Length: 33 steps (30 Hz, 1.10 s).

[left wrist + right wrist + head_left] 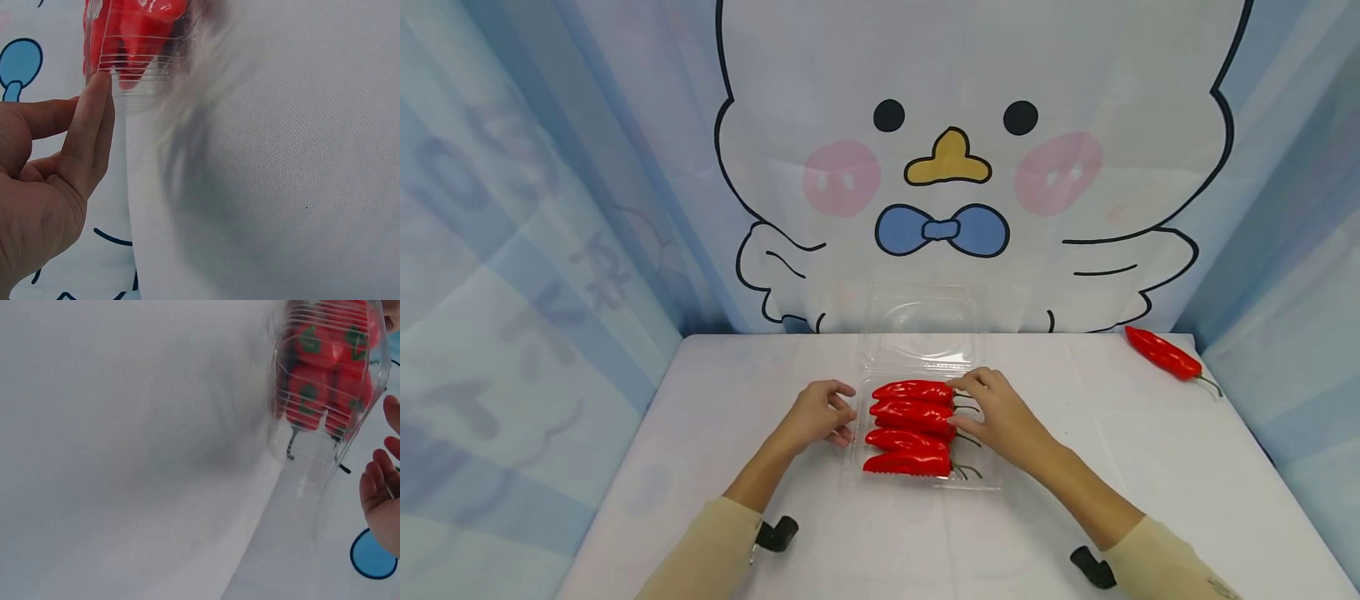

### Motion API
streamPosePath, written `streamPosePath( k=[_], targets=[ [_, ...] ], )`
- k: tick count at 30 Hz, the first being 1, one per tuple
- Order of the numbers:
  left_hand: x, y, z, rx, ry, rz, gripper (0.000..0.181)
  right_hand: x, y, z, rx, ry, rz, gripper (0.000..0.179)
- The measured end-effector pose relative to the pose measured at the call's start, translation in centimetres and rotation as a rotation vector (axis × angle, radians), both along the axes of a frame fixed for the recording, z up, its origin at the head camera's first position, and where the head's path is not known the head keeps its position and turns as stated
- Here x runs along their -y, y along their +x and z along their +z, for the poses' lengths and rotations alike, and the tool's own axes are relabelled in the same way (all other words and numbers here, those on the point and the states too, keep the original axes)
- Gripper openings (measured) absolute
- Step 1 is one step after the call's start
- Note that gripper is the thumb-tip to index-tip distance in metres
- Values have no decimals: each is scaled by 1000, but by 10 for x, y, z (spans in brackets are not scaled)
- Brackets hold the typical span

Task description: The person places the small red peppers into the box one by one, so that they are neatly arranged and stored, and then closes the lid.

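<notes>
A clear plastic clamshell box (992,481) sits on the table with its lid (925,333) raised at the back. Several red chili peppers (912,462) lie in it side by side and stacked, green stems to the right. My left hand (820,414) is at the box's left side; its fingertips come right up to the ribbed wall in the left wrist view, holding nothing. At the stem ends, my right hand (1006,417) has thumb and fingers apart over the box's right part. From below, the right wrist view shows loosely bent fingers (378,481) beside the box.
Another red chili pepper (1165,353) lies alone at the table's far right corner. White cloth covers the table (760,367). Behind it hangs a curtain (970,275) with a cartoon bird; blue curtains close off both sides.
</notes>
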<state>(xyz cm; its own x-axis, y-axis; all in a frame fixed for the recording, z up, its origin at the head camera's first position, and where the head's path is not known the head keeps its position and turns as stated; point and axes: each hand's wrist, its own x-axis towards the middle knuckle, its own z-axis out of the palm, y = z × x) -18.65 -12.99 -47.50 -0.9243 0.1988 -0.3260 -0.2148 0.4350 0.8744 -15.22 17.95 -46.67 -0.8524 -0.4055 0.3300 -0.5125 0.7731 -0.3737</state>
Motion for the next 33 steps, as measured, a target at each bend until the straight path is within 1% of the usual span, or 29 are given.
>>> streamPosePath(
  k=[4, 9, 15, 20, 25, 33],
  targets=[
    [0, 0, -1, -6, -1, -1, 38, -14, -1, 3, -8, -13, -37, 56],
    [1, 0, -2, -9, -3, -1, 38, -36, -2, 3, -11, -32, -87, 56],
    [1, 0, -2, -10, -3, 0, 37, -64, -4, 3, -19, -52, -168, 56],
    [2, 0, -2, -11, 2, 1, 37, -87, -4, 7, -15, -70, -245, 55],
    [2, 0, -2, -18, -1, 0, 37, -112, -4, 12, 35, -86, -304, 57],
    [1, 2, -1, -6, -14, 5, 38, -157, -11, 10, 118, -86, -399, 64]
  ],
)
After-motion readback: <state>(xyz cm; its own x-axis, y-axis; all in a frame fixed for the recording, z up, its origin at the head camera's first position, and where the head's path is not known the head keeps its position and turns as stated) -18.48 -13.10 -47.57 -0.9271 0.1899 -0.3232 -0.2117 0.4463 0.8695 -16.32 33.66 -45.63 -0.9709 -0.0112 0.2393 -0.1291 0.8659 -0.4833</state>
